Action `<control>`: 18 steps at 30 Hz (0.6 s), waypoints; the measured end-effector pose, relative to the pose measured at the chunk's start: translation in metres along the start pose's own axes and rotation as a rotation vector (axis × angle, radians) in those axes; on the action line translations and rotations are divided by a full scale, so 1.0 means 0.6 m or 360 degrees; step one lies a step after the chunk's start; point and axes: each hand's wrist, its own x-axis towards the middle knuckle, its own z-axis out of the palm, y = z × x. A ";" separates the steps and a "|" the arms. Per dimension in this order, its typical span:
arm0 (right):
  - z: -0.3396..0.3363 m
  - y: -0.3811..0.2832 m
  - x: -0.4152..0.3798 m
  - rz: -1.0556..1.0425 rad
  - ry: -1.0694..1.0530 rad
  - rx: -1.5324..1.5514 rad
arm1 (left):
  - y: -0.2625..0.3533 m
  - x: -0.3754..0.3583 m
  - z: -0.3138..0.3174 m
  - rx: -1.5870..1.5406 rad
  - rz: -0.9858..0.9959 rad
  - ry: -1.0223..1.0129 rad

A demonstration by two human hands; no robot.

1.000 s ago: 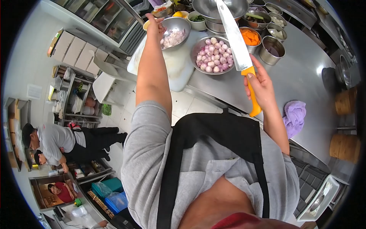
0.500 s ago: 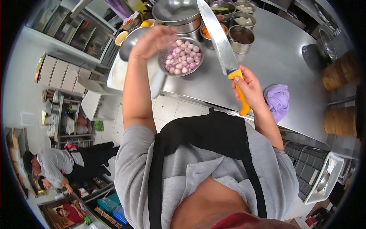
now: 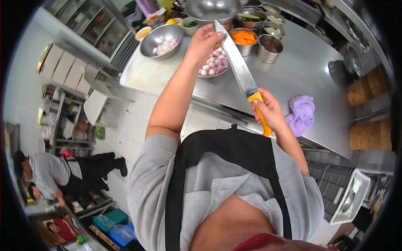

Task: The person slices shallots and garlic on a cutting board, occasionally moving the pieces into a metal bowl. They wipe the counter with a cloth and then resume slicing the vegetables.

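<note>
My right hand [image 3: 269,109] holds a large knife [image 3: 239,62] by its yellow handle, the blade slanting up and to the left. My left hand [image 3: 205,41] is at the blade near its tip, thumb and fingers pinched together; whether they touch the steel or hold something small I cannot make out. Under that hand and the blade, a metal bowl of peeled shallots [image 3: 214,65] is partly covered. To the left, a wider metal bowl [image 3: 162,41] with sliced shallots stands at the back of a white cutting board [image 3: 144,71].
Metal pots, one with orange pieces [image 3: 244,37], and a large empty bowl [image 3: 213,9] stand at the back. A purple cloth [image 3: 300,115] lies right on the steel table [image 3: 320,79]. Bamboo steamers [image 3: 370,134] are far right. A person [image 3: 54,169] is at lower left.
My left hand has moved right, from beside the shallot bowl to the blade's tip, and its fingers have closed together. The view has shifted, showing more of the left bowl and board.
</note>
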 end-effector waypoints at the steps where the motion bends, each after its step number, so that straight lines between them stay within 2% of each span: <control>1: 0.016 -0.001 0.005 0.0025 -0.0015 -0.0053 | 0.006 -0.001 -0.021 0.0001 0.0015 0.0036; 7: 0.105 0.013 0.013 -0.0008 -0.0080 -0.0088 | 0.048 -0.016 -0.149 0.0210 0.0115 0.0410; 8: 0.113 0.013 0.012 -0.0006 -0.0073 -0.0098 | 0.051 -0.005 -0.183 0.0156 0.0330 0.0403; 10: 0.126 0.017 0.003 -0.0098 0.0085 -0.0158 | 0.085 0.011 -0.231 0.0521 0.0711 0.0587; 11: 0.133 0.017 -0.001 -0.0090 0.0134 -0.0150 | 0.089 0.033 -0.271 0.0745 0.0892 0.0664; 12: 0.137 0.013 -0.003 -0.0131 0.0198 -0.0138 | 0.093 0.049 -0.302 0.1263 0.1008 0.0805; 13: 0.137 0.009 -0.010 -0.0173 0.0278 -0.0127 | 0.088 0.067 -0.350 0.1801 0.0792 0.0820; 14: 0.142 0.006 -0.018 -0.0196 0.0377 -0.0087 | 0.096 0.065 -0.370 0.2836 0.0089 0.0689; 15: 0.143 0.011 -0.032 -0.0202 0.0472 -0.0084 | 0.107 0.053 -0.334 0.3185 -0.0393 0.0697; 16: 0.141 0.016 -0.042 -0.0218 0.0564 -0.0040 | 0.051 0.095 -0.384 0.3143 -0.0558 0.1091; 18: 0.134 0.019 -0.065 -0.0238 0.0707 -0.0038 | 0.046 0.086 -0.349 0.3250 -0.0195 0.0903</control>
